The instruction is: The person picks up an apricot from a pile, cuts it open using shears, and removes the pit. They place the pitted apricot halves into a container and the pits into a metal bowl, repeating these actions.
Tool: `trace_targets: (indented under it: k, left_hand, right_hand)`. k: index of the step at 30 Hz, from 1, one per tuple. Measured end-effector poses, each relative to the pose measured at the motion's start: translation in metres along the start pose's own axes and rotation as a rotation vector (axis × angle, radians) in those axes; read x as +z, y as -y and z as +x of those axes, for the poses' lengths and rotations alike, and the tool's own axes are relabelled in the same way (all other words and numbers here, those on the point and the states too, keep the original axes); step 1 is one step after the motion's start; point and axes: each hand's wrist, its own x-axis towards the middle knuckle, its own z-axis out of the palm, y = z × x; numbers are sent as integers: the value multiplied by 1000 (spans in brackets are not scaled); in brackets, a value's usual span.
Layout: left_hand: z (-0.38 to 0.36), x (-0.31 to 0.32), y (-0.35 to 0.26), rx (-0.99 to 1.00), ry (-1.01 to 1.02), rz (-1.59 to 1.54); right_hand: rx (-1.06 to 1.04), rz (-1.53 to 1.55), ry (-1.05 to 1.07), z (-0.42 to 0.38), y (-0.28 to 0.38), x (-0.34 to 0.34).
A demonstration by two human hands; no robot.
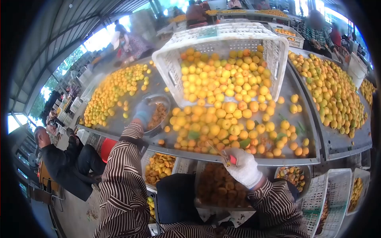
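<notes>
My left hand (145, 112), in a bluish glove, overlaps the left side of a metal bowl (168, 106). Its fingers are blurred. Brown-orange pieces (158, 115) lie inside the bowl, which rests on the metal table. At the table's front edge, my right hand (241, 168) wears a white glove and is closed round a small tool (232, 159) with a red handle and thin metal prongs pointing up and left. Just beyond the tool spread loose yellow-orange apricots (222, 127), pouring from a white plastic crate (279, 59) tipped on its side.
More apricots (115, 89) cover the table's left part; a greener heap (333, 91) fills the neighbouring table. Below the edge stand a crate of split fruit (159, 168), a container of brown-orange pieces (222, 184) and white crates (337, 198). A person (65, 158) sits at left.
</notes>
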Motion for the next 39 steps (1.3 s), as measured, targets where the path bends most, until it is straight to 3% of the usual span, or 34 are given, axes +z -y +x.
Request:
trace_targets:
  k: [2, 4, 6, 7, 9, 13, 20, 22, 23, 25, 26, 28, 29, 31, 32, 34, 39]
  left_hand:
    - [4, 25, -39, 140, 217, 30]
    - [18, 85, -56, 344, 183, 36]
    - [7, 113, -99, 496, 185, 238]
    - [5, 122, -117, 496, 185, 236]
    - [10, 139, -146, 527, 309, 517]
    - [35, 184, -147, 641, 277, 783]
    - [45, 191, -149, 740, 258, 877]
    - [45, 179, -148, 568, 346, 564]
    - [40, 169, -144, 565, 341, 567]
    - [18, 140, -138, 437, 494, -159]
    - [3, 126, -135, 433, 483, -157]
    - [-34, 100, -134, 368, 852, -892]
    - [-50, 92, -131, 364, 845, -894]
    - [-79, 83, -122, 217, 1037, -1309]
    - [-90, 81, -117, 209, 1030, -1313]
    - [-110, 81, -108, 135, 1202, -1488]
    - [-167, 92, -105, -57, 1108, -1681]
  right_hand:
    - [51, 37, -5, 2, 3, 0]
    - [48, 34, 6, 4, 3, -1]
    - [48, 26, 31, 5, 0, -3]
    - [49, 23, 31, 5, -2, -3]
    - [103, 42, 58, 7, -6, -7]
    - [188, 67, 40, 10, -15, -17]
    - [262, 104, 18, 14, -14, -24]
    - [320, 128, -22, 18, -11, -27]
    - [373, 156, -59, 20, -8, -29]
    - [364, 122, -56, 21, -10, -30]
    - [365, 114, -89, 20, -12, -27]
    - [325, 100, -159, 19, -16, -21]
    - [321, 101, -152, 18, -16, -20]
    - [305, 252, -136, 17, -15, -18]
    - [302, 353, -114, 16, -12, -17]
    - [321, 461, -82, 14, -6, -15]
    - [338, 732, -7, 7, -17, -10]
